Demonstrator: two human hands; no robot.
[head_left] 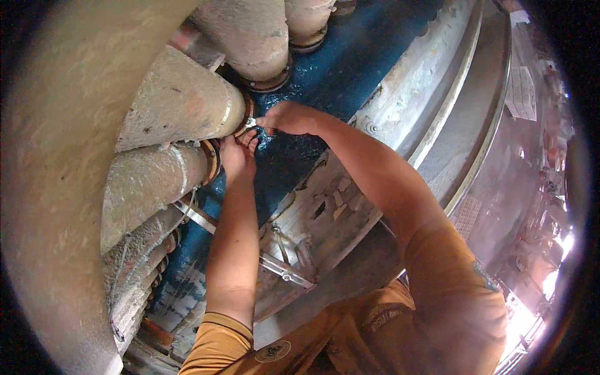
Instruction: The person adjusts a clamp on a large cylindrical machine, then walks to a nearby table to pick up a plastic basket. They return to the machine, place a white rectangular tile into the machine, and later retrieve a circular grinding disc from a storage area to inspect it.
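Elbow room: mostly over the blue surface (356, 56), between its left edge, crowded with pipes, and its right edge along the pale curved ledge (409, 72)
Count: two hands; one small metal piece (250, 122); at least four beige pipes (181, 103), more bunched lower left
Metal piece: by a pipe's brown collar (249, 105); long axis roughly crosswise, pointing from right fingertips to collar; exact tilt too tiny
Right hand (289, 119): pinching that piece
Left hand (239, 156): fingers curled just below; can't tell if gripping
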